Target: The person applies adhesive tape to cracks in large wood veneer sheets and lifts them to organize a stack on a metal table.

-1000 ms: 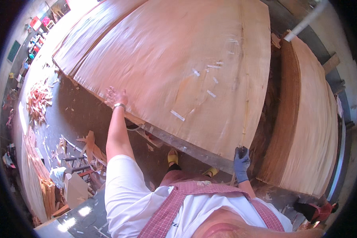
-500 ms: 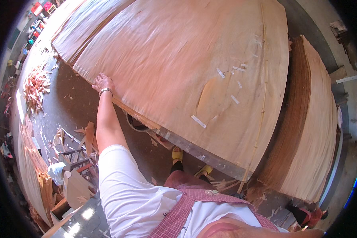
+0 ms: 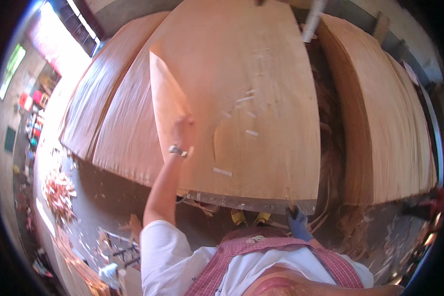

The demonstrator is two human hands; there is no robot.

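Observation:
A large pale wood veneer sheet (image 3: 271, 163) lies over the stack in front of me, with several short white tape strips on it. Its left edge is lifted and curls over in a flap (image 3: 165, 93). My left hand (image 3: 183, 132), bare and blurred, appears closed on that flap, a watch at its wrist. Low at the sheet's near right corner, my right hand (image 3: 297, 222) wears a blue glove with dark fingers. It is closed around the near end of a thin stick (image 3: 290, 198), whose farther length is blurred against the sheet.
More veneer (image 3: 126, 118) lies on the left of the stack. A thick veneer pile (image 3: 399, 128) stands at the right, across a dark gap. Wood shavings (image 3: 59, 190) and scraps litter the floor at left. A pale post (image 3: 313, 19) rises at the far side.
The view has swung left. My left hand has moved from the stack's near left edge onto the sheet, whose left edge is now lifted. My gloved right hand has come into view at the stick.

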